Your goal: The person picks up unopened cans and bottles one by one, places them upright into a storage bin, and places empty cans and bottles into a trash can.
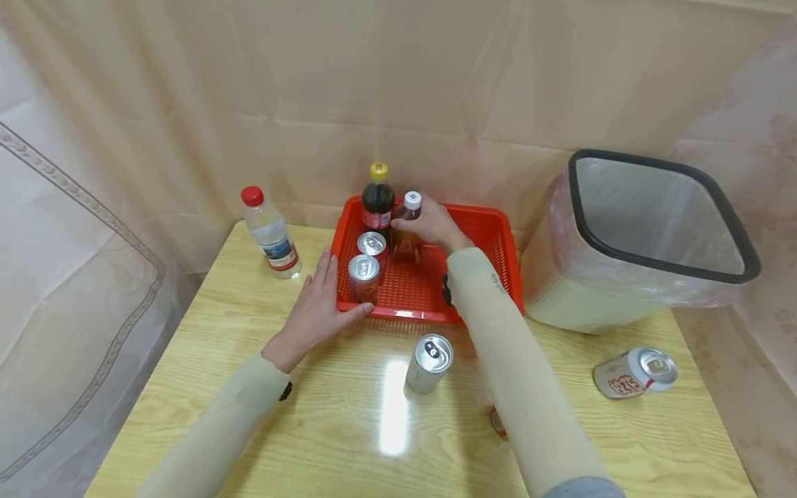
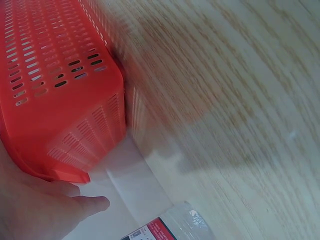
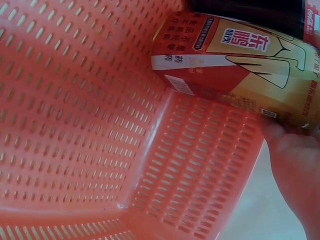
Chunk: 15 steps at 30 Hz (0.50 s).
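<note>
My right hand (image 1: 432, 223) grips the upper part of a white-capped drink bottle (image 1: 407, 247) inside the red basket (image 1: 429, 315). In the right wrist view, this bottle (image 3: 240, 65) shows a yellow and red label and stands against the perforated floor. Beside it is a dark cola bottle (image 1: 377, 199) with a yellow cap. Two drink cans, the nearer can (image 1: 364, 271) and one behind it (image 1: 372, 243), stand along the basket's left side. My left hand (image 1: 320, 304) rests at the basket's front left corner, fingers straight along the side and thumb over the front rim.
A red-capped water bottle (image 1: 272, 238) stands left of the basket. An upright can (image 1: 428, 364) is in front, and a white can (image 1: 631, 373) lies at the right. Another can (image 1: 498, 423) is mostly hidden by my right sleeve. A lined bin (image 1: 579, 283) stands right of the basket.
</note>
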Tool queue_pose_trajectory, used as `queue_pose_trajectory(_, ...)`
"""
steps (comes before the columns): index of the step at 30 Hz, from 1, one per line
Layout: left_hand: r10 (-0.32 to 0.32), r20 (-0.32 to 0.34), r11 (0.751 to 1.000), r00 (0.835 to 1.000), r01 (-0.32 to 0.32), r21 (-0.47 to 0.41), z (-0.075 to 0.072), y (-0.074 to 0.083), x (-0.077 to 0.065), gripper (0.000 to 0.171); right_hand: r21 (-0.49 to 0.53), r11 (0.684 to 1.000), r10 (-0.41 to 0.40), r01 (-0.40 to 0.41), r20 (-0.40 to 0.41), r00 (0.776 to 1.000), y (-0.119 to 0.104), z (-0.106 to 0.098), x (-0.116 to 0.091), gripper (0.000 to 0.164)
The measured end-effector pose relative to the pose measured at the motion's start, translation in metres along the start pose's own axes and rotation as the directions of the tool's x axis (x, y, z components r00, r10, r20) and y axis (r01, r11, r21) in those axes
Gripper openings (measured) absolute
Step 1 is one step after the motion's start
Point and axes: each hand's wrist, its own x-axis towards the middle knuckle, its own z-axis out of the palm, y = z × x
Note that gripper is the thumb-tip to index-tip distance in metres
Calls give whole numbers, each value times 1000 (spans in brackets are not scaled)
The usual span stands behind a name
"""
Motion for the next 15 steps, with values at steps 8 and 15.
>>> queue_pose_trajectory(8,-7,2,1000,1000,7,4,-1,-1,4,122,20,1000,12,-13,31,999,-2,-3,0,45)
queue_pose_trajectory(15,8,4,1000,1000,-8,17,1,-3,7,125,47,999,-5,5,2,1000,1,-4,0,42)
